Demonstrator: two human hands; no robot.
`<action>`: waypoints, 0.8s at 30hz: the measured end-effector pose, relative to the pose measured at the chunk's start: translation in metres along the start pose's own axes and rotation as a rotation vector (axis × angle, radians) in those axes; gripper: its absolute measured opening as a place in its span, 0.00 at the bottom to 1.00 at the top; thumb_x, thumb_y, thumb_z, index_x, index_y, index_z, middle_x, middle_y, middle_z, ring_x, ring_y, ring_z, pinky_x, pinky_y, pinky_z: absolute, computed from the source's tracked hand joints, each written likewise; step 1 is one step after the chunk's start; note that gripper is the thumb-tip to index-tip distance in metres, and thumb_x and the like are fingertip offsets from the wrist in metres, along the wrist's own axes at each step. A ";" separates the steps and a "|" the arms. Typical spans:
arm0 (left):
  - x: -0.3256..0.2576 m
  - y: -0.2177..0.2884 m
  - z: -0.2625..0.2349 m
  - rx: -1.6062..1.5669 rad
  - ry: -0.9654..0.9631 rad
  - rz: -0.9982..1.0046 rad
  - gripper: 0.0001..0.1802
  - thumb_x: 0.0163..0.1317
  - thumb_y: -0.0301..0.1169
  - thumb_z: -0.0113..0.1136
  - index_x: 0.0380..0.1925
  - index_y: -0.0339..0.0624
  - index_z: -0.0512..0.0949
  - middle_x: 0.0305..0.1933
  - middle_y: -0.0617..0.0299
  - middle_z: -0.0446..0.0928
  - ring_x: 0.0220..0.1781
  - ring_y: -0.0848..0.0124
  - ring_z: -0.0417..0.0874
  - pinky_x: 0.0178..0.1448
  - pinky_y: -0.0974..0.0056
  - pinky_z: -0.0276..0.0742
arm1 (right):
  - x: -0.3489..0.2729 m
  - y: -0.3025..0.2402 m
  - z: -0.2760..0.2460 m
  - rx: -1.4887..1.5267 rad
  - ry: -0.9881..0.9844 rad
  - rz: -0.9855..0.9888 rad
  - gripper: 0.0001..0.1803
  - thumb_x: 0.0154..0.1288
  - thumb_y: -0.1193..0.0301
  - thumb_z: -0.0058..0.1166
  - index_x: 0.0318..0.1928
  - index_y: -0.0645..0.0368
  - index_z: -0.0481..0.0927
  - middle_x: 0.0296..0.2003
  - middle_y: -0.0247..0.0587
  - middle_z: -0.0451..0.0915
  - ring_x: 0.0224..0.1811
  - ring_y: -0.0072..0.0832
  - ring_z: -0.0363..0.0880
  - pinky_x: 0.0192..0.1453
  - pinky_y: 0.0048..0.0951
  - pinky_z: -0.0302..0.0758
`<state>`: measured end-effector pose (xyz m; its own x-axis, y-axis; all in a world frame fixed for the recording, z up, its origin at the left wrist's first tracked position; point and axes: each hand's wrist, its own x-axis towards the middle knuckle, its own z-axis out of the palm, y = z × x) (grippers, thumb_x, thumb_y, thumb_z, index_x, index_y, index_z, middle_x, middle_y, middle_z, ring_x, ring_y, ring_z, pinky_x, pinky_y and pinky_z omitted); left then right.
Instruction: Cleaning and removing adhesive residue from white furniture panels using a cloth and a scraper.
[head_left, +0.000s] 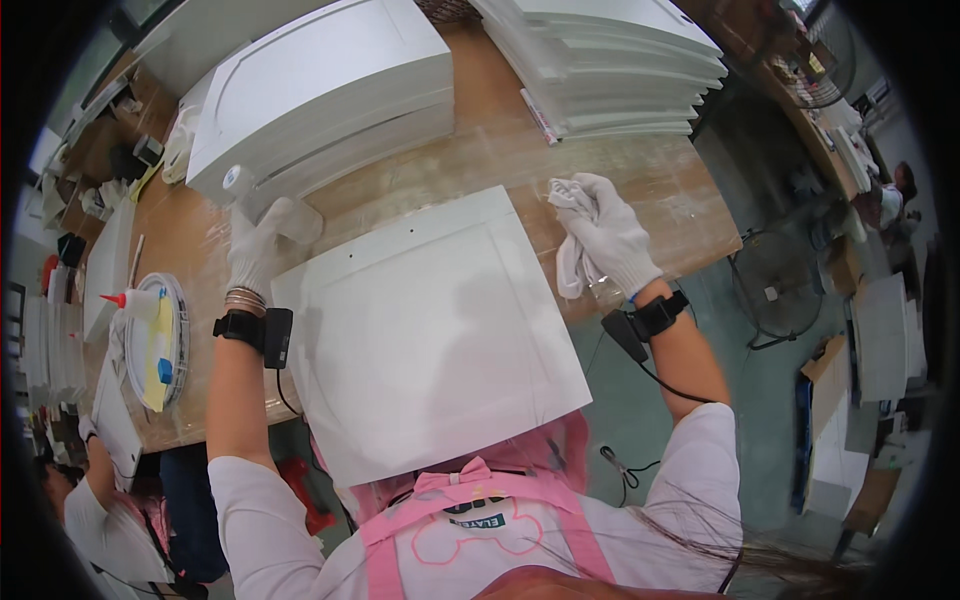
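Observation:
A white panel (430,330) with a shallow recessed frame and two small dark holes lies in front of me, its near edge reaching past the table toward my pink apron. Beyond its far left corner, my left hand (258,240) in a white knit glove is closed around a translucent bottle (302,222) with a white cap (237,180). The bottle is tilted and partly covered by the fingers. To the right of the panel, my right hand (612,235), also gloved, grips a crumpled white cloth (570,262) just over the table. Neither hand touches the panel.
Stacked white panels (330,60) stand at the back left, and another stack (610,70) at the back right. On the left a round lid (180,335) lies by a red-tipped squeeze bottle (140,303). A floor fan (775,290) stands at right; a co-worker (110,510) is at lower left.

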<state>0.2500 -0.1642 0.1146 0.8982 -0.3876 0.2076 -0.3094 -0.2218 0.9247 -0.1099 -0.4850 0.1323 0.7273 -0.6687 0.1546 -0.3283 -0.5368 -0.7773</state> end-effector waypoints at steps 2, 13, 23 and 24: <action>-0.015 0.007 -0.005 0.023 -0.102 -0.028 0.42 0.60 0.39 0.69 0.71 0.38 0.64 0.69 0.50 0.71 0.67 0.60 0.74 0.69 0.58 0.70 | 0.000 -0.002 0.006 0.087 -0.073 0.019 0.25 0.68 0.64 0.61 0.62 0.61 0.74 0.53 0.47 0.83 0.57 0.38 0.82 0.61 0.35 0.77; -0.179 -0.026 -0.051 0.864 -0.384 0.098 0.42 0.60 0.41 0.65 0.74 0.42 0.62 0.78 0.35 0.55 0.79 0.40 0.55 0.82 0.46 0.48 | -0.037 0.002 0.053 -0.576 -0.161 -0.441 0.12 0.66 0.63 0.55 0.46 0.53 0.78 0.50 0.47 0.77 0.52 0.52 0.78 0.52 0.46 0.78; -0.179 -0.028 -0.041 0.820 -0.377 0.290 0.36 0.57 0.32 0.58 0.69 0.39 0.68 0.74 0.25 0.55 0.76 0.30 0.54 0.81 0.37 0.44 | 0.060 -0.006 0.089 -0.726 -0.188 -0.235 0.14 0.71 0.62 0.52 0.48 0.57 0.80 0.48 0.47 0.78 0.53 0.47 0.77 0.54 0.45 0.78; -0.177 -0.026 -0.040 0.811 -0.376 0.283 0.36 0.57 0.32 0.57 0.69 0.39 0.68 0.74 0.25 0.55 0.76 0.29 0.54 0.81 0.37 0.45 | 0.054 0.001 0.088 -0.732 -0.190 -0.226 0.14 0.71 0.62 0.52 0.48 0.57 0.80 0.48 0.47 0.78 0.53 0.47 0.77 0.54 0.45 0.78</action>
<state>0.1113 -0.0543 0.0661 0.6400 -0.7549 0.1430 -0.7514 -0.5761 0.3217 -0.0177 -0.4764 0.0867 0.8927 -0.4389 0.1025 -0.4255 -0.8956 -0.1299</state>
